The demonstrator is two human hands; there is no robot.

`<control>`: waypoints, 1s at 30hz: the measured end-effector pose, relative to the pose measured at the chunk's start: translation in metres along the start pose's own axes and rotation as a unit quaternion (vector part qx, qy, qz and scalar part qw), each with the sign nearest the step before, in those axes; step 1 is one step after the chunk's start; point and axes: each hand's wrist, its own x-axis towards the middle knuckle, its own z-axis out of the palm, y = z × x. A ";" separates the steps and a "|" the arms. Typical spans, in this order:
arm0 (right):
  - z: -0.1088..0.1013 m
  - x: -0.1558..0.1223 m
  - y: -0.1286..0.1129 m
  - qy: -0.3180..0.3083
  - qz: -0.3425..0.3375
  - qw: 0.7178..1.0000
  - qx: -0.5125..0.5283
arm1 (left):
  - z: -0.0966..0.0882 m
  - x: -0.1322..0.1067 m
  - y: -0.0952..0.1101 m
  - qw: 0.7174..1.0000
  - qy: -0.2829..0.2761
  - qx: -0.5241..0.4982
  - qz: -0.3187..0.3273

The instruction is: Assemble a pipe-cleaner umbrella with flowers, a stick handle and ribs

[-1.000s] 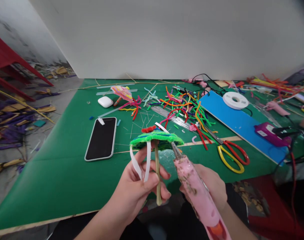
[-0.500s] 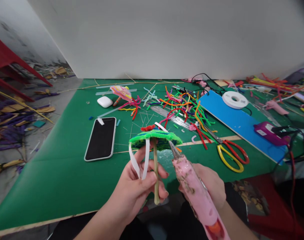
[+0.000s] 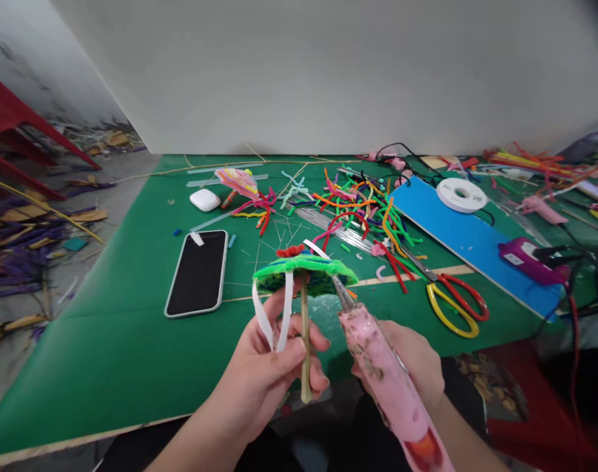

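Upright in my left hand (image 3: 274, 367) is a small umbrella made of pipe cleaners (image 3: 306, 267), green and blue with a red top. My fingers close round its pale stick handle (image 3: 305, 347). White ribbon (image 3: 286, 308) hangs from the canopy's left part down to my thumb, and another white piece sticks up behind its top. My right hand (image 3: 414, 360) is wrapped round a pink hot glue gun (image 3: 385, 380), stained with brown residue. Its metal nozzle (image 3: 345, 296) is at the canopy's right underside; whether it touches cannot be made out.
On the green table (image 3: 126, 347) lie a phone (image 3: 198, 275), a white case (image 3: 204, 200), a pink pipe-cleaner umbrella (image 3: 237, 182), loose pipe cleaners (image 3: 358, 203) and scissors (image 3: 456, 305). At right are a blue board (image 3: 446, 229), a ribbon spool (image 3: 461, 195), a purple device with cables (image 3: 530, 261) and another glue gun (image 3: 542, 210).
Hardly anything differs. The umbrella and both hands keep the same pose, and the nozzle stays at the canopy's right underside; the whole view has shifted very slightly.
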 end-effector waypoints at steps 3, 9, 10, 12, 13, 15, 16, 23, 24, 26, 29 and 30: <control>-0.002 0.004 -0.004 0.032 0.003 0.999 -0.003 | 0.000 0.000 0.000 1.000 0.003 -0.001 -0.005; 0.000 0.011 -0.010 0.060 0.004 0.998 0.032 | 0.000 0.000 -0.001 1.000 0.006 0.002 -0.004; 0.000 0.011 -0.011 0.063 0.013 0.997 0.033 | 0.000 0.000 -0.001 1.000 0.008 0.003 -0.004; -0.001 0.014 -0.014 0.070 0.014 0.997 0.035 | 0.001 0.000 0.000 1.000 0.011 0.004 -0.007; -0.002 0.015 -0.015 0.072 0.005 0.997 0.036 | 0.001 -0.001 0.000 1.000 0.014 0.004 -0.008; -0.005 0.019 -0.017 0.087 -0.016 0.995 0.040 | 0.002 -0.001 0.002 1.000 0.024 0.002 -0.009; -0.007 0.021 -0.018 0.097 -0.028 0.994 0.047 | 0.003 -0.001 0.004 1.000 0.030 0.001 -0.008; -0.009 0.010 0.006 0.126 -0.004 0.989 0.079 | 0.003 -0.005 0.017 0.996 0.085 0.010 0.038; -0.010 0.007 0.011 0.119 -0.002 0.989 0.088 | 0.003 -0.005 0.018 0.995 0.090 0.012 0.043; -0.013 0.003 0.017 0.107 -0.024 0.989 0.101 | 0.003 -0.004 0.020 0.993 0.103 0.015 0.046; -0.017 0.003 0.014 0.101 -0.039 0.990 0.087 | 0.003 -0.002 0.019 0.992 0.117 0.017 0.037; -0.018 0.005 0.010 0.114 -0.041 0.989 0.089 | 0.004 -0.001 0.017 0.993 0.116 0.020 0.029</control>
